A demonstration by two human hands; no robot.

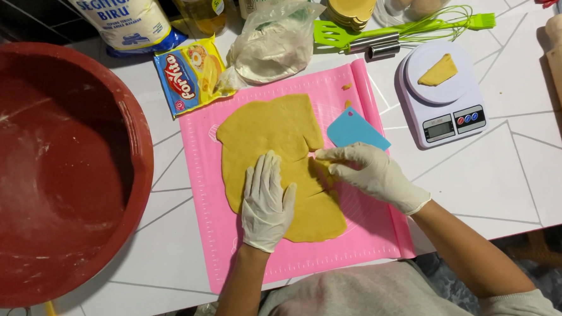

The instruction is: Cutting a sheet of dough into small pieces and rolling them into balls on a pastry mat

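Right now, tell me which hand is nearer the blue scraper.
Right. The right hand sits just below the blue scraper, fingertips on the dough's edge; the left hand lies flat on the dough, farther left.

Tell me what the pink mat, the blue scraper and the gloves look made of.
Pink rolling mat: probably silicone, matte, its far edge curling into a roll. Small blue scraper: likely thin, smooth plastic. White gloves on left hand and right hand: seemingly latex or similar, thin and wrinkled.
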